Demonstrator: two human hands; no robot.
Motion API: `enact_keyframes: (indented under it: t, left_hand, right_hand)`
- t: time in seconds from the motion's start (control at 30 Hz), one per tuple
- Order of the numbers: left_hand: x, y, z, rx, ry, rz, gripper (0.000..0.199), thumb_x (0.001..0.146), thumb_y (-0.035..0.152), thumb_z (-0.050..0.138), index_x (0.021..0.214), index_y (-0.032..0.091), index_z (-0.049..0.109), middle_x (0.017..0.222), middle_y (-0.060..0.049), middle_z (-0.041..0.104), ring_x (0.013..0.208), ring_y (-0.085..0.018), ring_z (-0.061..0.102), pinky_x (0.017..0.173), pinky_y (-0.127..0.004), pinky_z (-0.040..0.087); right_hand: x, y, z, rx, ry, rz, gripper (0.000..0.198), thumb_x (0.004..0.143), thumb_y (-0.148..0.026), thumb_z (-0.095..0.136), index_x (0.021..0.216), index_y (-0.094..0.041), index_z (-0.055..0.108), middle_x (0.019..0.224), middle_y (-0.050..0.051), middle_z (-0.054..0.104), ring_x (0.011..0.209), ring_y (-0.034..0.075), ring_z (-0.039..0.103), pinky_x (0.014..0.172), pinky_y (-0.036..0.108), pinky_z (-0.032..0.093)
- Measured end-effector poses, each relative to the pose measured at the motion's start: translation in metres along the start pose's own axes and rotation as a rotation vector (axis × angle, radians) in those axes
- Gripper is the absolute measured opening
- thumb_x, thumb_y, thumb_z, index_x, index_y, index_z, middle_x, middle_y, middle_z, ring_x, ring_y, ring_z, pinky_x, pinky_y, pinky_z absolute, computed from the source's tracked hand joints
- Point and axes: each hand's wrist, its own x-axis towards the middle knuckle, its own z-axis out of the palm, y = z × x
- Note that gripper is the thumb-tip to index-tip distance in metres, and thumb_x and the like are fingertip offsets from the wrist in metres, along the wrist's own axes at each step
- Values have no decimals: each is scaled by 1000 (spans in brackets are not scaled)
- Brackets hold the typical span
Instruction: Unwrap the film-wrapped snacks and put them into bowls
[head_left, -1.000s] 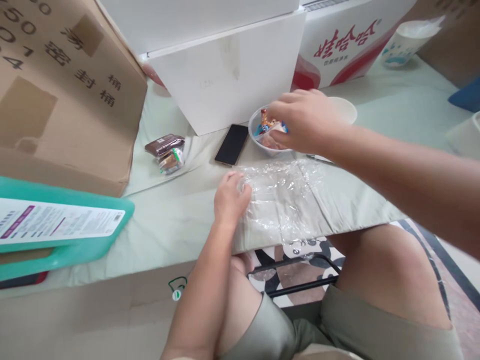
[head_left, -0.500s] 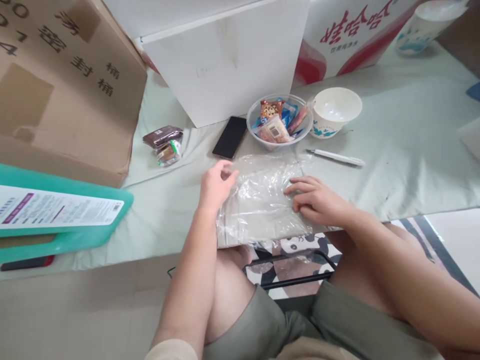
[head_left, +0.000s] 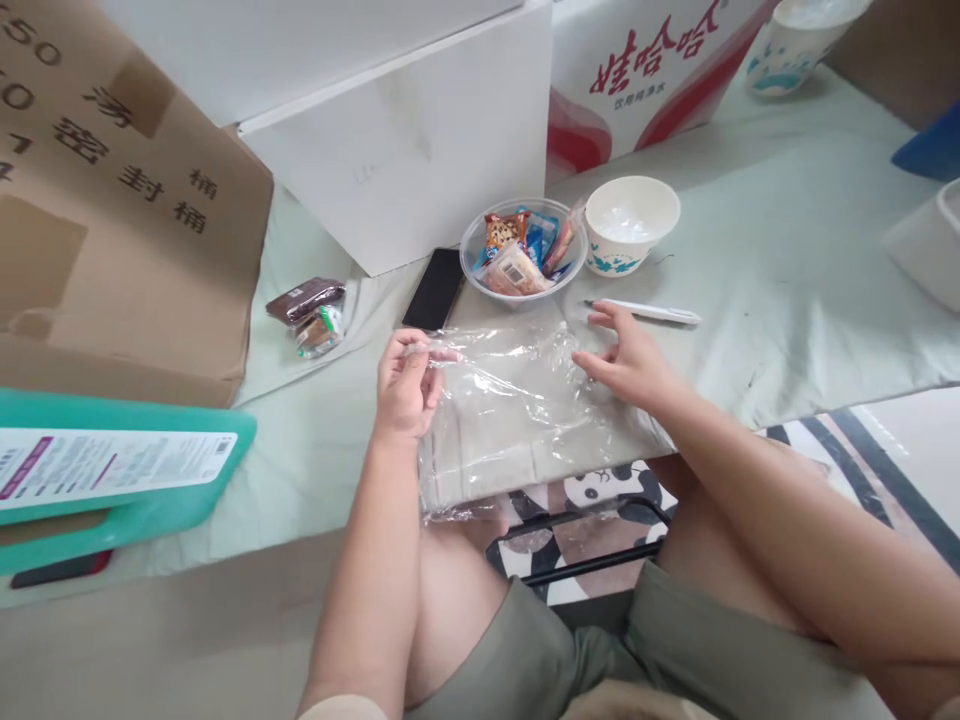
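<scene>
Prob. home rm w/ panda mat, tablecloth.

Wears a pale beige top, visible at the lower edge of view as a loose, creased fold. Ends at the left in a short, light beige sleeve with a curved hem. Continues below in grey-green shorts, plain, matte and wide-legged, with soft creases at the centre and hems across the thighs. Leaves forearms, left hand and right hand bare.
</scene>
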Motion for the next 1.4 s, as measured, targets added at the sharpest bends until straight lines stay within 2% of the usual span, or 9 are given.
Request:
enact_keyframes:
  t: [0.23,0.4,0.57,0.7,0.87,1.03,1.17,1.3,1.4]
  left_hand:
    - [-9,-4,-2,123,14,-111,37,72,49,76,79,22,51,68,1,72,30,-2,32,32,-18,20]
    - [-3,-13,-12,256,193,-111,20,77,37,69,77,20,58,57,4,64,31,-3,30,32,-17,18]
    - [0,-13,-16,260,157,-108,32,85,48,65,69,21,58,40,7,46,29,-5,28,31,-19,17]
    - [2,-14,-13,160,123,0,36,87,57,63,86,21,64,50,4,58,31,-5,34,31,-19,18]
    - [5,-12,-14,85,207,65,34,88,56,64,96,23,62,61,4,66,31,-5,42,31,-19,22]
    - [-2,-8,-22,18,65,-89,47,68,54,81,95,22,59,73,0,71,68,-14,72,59,-21,53]
    - [-9,-13,-22,143,-156,-283,45,62,41,87,90,17,62,71,-2,72,69,-16,71,67,-27,57]
    - [-2,-19,-15,143,34,-180,31,68,35,80,85,19,60,69,2,69,59,-13,69,59,-22,55]
    - [5,-20,-12,133,104,-178,30,72,35,74,94,21,59,65,4,68,49,-12,66,47,-19,49]
  right_hand:
    - [10,-7,12,-407,-32,-198,36,80,-24,56,114,-26,68,99,8,76,85,29,69,70,40,53]
    - [9,-6,8,-249,189,-145,24,81,-22,51,97,-28,67,80,5,68,77,27,66,76,44,55]
    - [8,2,7,51,419,-97,22,87,-28,50,106,-29,60,98,7,63,81,24,69,75,44,58]
    - [10,1,11,467,271,32,45,85,-45,56,128,-34,48,112,5,63,69,19,68,55,35,54]
    - [8,-11,11,493,-74,137,27,76,-48,70,89,-26,62,70,0,63,54,16,60,49,31,50]
    - [8,-13,7,281,270,-16,14,84,-39,67,83,-27,61,73,-1,62,55,16,62,48,30,47]
    - [9,-1,5,356,526,-227,17,91,-44,63,96,-29,57,91,0,65,65,15,68,57,30,53]
    - [5,12,6,436,298,-344,35,82,-40,73,113,-33,58,99,1,70,79,18,71,72,36,59]
    - [5,18,5,261,221,-392,13,78,-28,72,89,-29,66,88,2,71,82,22,70,76,40,60]
